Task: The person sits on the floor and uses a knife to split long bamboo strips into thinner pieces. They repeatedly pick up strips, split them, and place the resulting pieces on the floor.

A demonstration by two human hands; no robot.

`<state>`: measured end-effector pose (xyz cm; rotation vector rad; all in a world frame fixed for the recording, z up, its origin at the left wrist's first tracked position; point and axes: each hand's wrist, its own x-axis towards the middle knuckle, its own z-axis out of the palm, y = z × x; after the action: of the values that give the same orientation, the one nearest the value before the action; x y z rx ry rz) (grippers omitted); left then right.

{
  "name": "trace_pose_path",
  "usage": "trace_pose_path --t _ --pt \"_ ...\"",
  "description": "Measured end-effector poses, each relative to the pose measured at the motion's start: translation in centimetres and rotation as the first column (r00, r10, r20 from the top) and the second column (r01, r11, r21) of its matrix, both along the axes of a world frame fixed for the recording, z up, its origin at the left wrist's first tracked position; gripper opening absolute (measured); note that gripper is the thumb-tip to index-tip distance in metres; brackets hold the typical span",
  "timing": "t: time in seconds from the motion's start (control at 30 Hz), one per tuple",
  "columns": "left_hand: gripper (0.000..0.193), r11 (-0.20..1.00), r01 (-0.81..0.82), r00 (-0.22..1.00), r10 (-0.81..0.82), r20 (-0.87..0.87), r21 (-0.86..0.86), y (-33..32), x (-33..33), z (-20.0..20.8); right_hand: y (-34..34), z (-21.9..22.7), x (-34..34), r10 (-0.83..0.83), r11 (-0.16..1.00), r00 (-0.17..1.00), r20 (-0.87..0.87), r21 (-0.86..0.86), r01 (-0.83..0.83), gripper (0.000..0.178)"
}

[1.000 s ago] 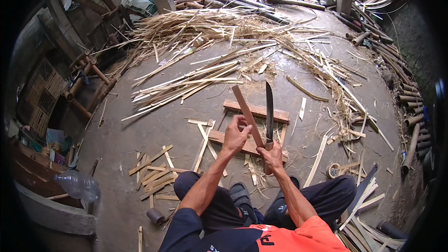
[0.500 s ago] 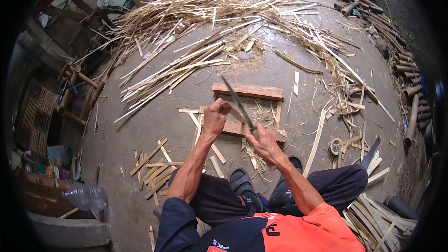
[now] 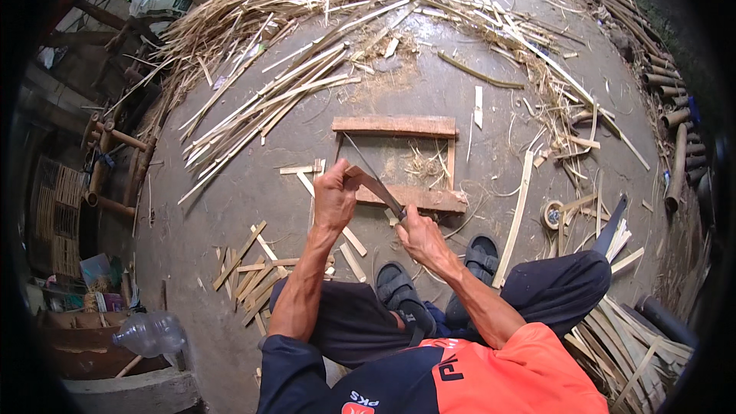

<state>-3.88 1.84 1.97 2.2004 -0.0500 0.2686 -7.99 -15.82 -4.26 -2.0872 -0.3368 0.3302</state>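
My left hand (image 3: 334, 198) is closed around one end of a short, flat bamboo strip (image 3: 371, 183), which slants down toward my other hand. My right hand (image 3: 423, 234) grips the dark handle of a long, thin-bladed knife (image 3: 366, 155). Its blade points up and to the left, lying close along the strip; whether the edge touches it I cannot tell. Both hands are over the near side of a low wooden frame (image 3: 394, 126) on the floor. Thin shavings (image 3: 424, 169) lie inside that frame.
Long split bamboo strips (image 3: 268, 111) are heaped across the far floor (image 3: 284, 146). Short pieces (image 3: 249, 276) lie by my left knee. A tape roll (image 3: 551, 215) and a saw-like dark blade (image 3: 611, 224) are at the right. A clear plastic bottle (image 3: 149, 334) sits lower left.
The knife has swung down and left, from standing above the strip to lying close along it. My right hand has dropped slightly, and the whole view has shifted a little.
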Motion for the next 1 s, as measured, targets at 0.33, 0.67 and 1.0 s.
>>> trace_pose_path --t 0.33,0.67,1.0 --pt "0.002 0.997 -0.035 0.991 0.027 0.129 0.064 0.6 0.5 1.7 -1.3 -6.1 -0.8 -0.07 0.996 0.995 -0.075 -0.065 0.065 0.027" --pt "0.003 0.997 -0.044 0.991 0.036 0.129 0.064 1.3 0.3 1.4 0.8 4.8 1.1 -0.001 1.0 0.988 0.153 0.03 -0.004 0.023" --pt "0.002 1.0 -0.016 0.992 0.017 0.126 -0.006 1.2 0.4 1.5 0.2 5.5 0.2 0.004 0.987 0.998 0.064 0.157 -0.014 0.03"
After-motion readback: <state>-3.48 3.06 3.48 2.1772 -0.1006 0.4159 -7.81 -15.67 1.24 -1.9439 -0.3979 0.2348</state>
